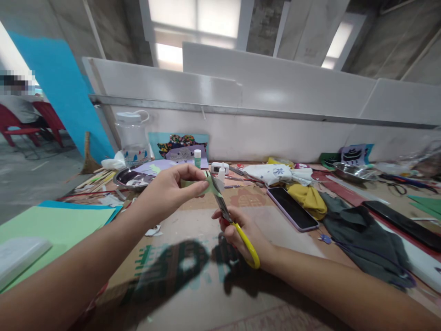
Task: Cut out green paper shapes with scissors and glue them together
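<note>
Between the thumb and fingers of my left hand is a small piece of light green paper, held up above the cardboard-covered table. My right hand grips yellow-handled scissors, with their blades pointing up and to the left. The blades meet the paper close to my left fingertips. Below both hands lies a cardboard sheet with green print, partly in the shadow of my hands.
Light green sheets lie at the left under a white box. A metal bowl, a clear bottle and a glue stick stand behind. At the right are a phone, yellow cloth and dark cloth.
</note>
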`<state>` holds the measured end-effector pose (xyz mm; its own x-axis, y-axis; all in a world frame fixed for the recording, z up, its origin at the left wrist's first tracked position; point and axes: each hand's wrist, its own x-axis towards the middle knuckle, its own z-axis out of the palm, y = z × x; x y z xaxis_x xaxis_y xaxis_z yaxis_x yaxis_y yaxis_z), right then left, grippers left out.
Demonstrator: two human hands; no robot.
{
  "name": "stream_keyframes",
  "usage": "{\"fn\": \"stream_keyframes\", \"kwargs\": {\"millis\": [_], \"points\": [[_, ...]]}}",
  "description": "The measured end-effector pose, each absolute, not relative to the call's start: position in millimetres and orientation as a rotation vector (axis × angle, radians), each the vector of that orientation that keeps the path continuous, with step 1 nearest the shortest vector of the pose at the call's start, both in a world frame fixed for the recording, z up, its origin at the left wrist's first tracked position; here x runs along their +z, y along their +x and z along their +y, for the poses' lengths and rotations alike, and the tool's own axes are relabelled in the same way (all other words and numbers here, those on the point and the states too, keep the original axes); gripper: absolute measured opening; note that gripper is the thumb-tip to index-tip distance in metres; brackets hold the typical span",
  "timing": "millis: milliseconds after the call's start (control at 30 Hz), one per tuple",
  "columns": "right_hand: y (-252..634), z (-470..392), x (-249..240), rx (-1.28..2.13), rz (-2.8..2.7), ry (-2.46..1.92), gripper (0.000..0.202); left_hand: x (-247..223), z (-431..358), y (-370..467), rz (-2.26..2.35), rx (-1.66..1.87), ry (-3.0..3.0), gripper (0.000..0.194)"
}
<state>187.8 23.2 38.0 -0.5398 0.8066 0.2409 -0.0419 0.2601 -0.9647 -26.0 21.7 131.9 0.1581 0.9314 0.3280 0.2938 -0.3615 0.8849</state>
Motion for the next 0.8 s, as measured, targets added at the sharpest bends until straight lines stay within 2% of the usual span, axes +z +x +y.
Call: {"fn": "stream_keyframes", "kwargs": {"millis": [800], "points": [[185.6,23.9,36.4,1.388,-1.728,-0.693,0.068,132.4,18.7,-23.7,1.226,1.124,1.842,0.017]]}}
